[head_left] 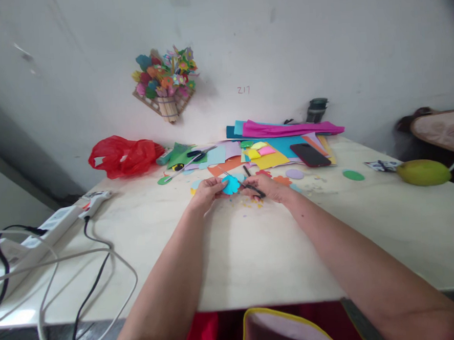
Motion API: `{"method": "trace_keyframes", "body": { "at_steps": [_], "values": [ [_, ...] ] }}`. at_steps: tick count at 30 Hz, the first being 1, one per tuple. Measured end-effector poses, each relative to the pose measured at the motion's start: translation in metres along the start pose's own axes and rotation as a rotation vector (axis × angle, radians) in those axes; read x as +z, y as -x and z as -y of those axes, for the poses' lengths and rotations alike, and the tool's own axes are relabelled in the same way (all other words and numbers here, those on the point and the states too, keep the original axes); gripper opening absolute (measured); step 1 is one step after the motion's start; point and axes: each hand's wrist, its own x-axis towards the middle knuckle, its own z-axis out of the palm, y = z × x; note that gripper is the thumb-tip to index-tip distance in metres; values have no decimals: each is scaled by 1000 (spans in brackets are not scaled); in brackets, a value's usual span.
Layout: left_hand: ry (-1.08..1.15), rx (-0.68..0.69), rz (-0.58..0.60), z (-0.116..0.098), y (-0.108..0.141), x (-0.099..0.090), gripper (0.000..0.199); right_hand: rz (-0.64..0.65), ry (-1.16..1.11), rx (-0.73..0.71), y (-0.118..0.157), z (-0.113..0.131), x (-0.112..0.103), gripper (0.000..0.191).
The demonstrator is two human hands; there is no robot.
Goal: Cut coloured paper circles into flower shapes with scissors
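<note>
My left hand [208, 192] pinches a small blue paper piece [231, 184] with a scalloped, flower-like edge. In my right hand [268, 187] is a pair of scissors with black handles [256, 190], its blades at the right edge of the blue paper. Both hands are above the middle of the white table [251, 261]. Small yellow and blue paper scraps [248, 205] lie scattered beneath them. Just behind my right hand are red and orange paper flowers [283, 180], and a lilac paper oval [294, 174] sits beside them.
Coloured sheets [274, 159], a phone [309, 155] and a second pair of scissors [197, 155] lie at the back. A red plastic bag [124, 156] is back left. Power strips [57, 224] with loose cables occupy the left side. A yellow-green fruit [423, 172] rests at the right.
</note>
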Motion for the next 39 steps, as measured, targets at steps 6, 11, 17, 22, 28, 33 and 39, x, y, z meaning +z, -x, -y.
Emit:
{"method": "trace_keyframes", "body": {
  "at_steps": [6, 11, 17, 22, 28, 33, 39],
  "values": [
    [-13, -17, 22, 0, 0, 0, 33, 4, -32, -4, 2, 3, 1, 32],
    [-4, -21, 25, 1, -1, -1, 33, 5, -38, 4, 3, 7, 3, 33],
    [7, -34, 4, 0, 1, 0, 35, -12, -28, 15, 6, 12, 5, 33],
    [10, -38, 13, 0, 0, 0, 34, -25, -16, 19, 7, 14, 5, 35],
    [27, -13, -19, 1, -1, -3, 33, -30, -6, 29, 4, 10, 5, 36],
    [42, -1, -56, 1, 0, -3, 33, -28, -2, 47, 3, 7, 4, 35],
    [43, -6, -60, 0, 1, -2, 33, -29, 9, 40, 3, 9, 4, 33]
  ]
}}
